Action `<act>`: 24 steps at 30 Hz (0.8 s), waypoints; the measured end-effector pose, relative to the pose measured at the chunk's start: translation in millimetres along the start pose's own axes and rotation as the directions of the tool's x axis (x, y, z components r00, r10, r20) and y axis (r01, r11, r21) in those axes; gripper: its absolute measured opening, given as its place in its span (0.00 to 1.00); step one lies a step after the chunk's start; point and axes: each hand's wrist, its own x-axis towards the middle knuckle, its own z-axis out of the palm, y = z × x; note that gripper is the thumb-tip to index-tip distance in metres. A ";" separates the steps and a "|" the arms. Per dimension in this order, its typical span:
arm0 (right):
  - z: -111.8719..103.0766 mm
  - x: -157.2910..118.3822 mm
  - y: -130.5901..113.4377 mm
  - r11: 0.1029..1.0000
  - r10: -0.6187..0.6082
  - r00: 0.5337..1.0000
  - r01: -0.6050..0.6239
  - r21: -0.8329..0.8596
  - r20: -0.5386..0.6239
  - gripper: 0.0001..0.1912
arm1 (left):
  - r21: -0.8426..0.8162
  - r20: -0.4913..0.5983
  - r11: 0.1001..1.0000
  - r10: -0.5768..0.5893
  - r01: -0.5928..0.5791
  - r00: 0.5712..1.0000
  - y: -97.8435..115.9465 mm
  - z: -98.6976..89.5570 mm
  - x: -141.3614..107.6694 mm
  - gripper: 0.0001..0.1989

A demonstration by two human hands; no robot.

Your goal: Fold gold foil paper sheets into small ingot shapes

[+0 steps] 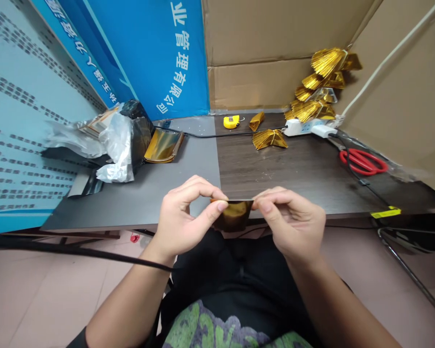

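Observation:
A sheet of shiny gold foil paper (pixel 234 215) hangs between my hands at the table's front edge, above my lap. Thumb and fingers of my left hand (pixel 188 212) pinch its upper left corner. At the upper right corner, my right hand (pixel 293 217) pinches it the same way. Beyond them on the table lie a fan-folded gold paper bundle (pixel 270 139) and a small folded gold piece (pixel 256 121). To the left rests a stack of flat gold sheets (pixel 163 146).
A yellow tape measure (pixel 231 122) sits near the cardboard wall (pixel 246 87). Tied gold fans (pixel 326 63) pile up by a white power strip (pixel 299 126). Red-handled scissors (pixel 364 162) lie at right. Crumpled plastic bags (pixel 119 140) stand at left, and a black cable (pixel 199 136) crosses the table.

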 end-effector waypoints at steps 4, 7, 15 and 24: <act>-1.2 3.0 0.2 0.998 0.034 0.999 -0.035 0.046 0.008 0.04 | 0.005 -0.068 1.000 -0.030 0.030 0.997 -4.1 -4.0 -0.6 0.05; 2.7 5.3 -0.2 0.999 -0.016 0.991 0.011 0.042 0.134 0.06 | -0.001 -0.024 1.000 -0.012 0.012 1.000 -4.2 -3.1 -0.1 0.04; 14.7 5.2 -9.2 0.998 -0.054 0.994 0.056 -0.015 0.098 0.05 | -0.007 0.048 1.000 0.020 -0.019 0.999 -1.8 -1.6 0.6 0.03; 9.1 6.8 0.7 0.993 0.093 0.972 -0.106 0.046 0.217 0.12 | -0.061 -0.022 0.995 -0.074 0.073 0.997 -5.0 -3.5 -0.4 0.05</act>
